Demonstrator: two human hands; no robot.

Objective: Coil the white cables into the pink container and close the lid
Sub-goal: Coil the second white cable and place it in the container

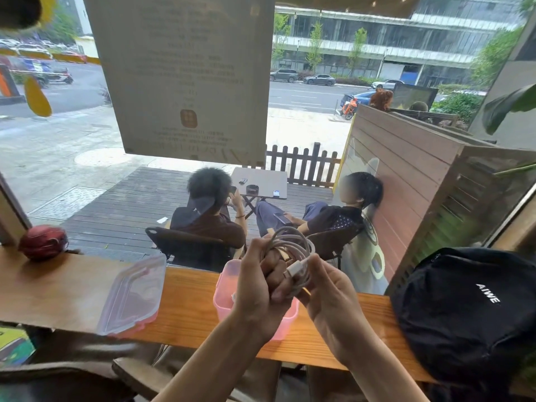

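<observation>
While looping into a bundle above the pink container (223, 297), white cables (290, 248) being gripped by left hand (258, 288) and pinched at the plug by right hand (324, 288); likely coiling, next needing lowering in, then fetching lid (132, 294) lying beside on the wooden counter (188, 314)

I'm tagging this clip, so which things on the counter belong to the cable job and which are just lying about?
Part of the job:
white cable, coiled and held in the left hand and right hand
pink container, open, below the hands
lid, lying off to its left

Lying about:
black backpack
red object
</observation>
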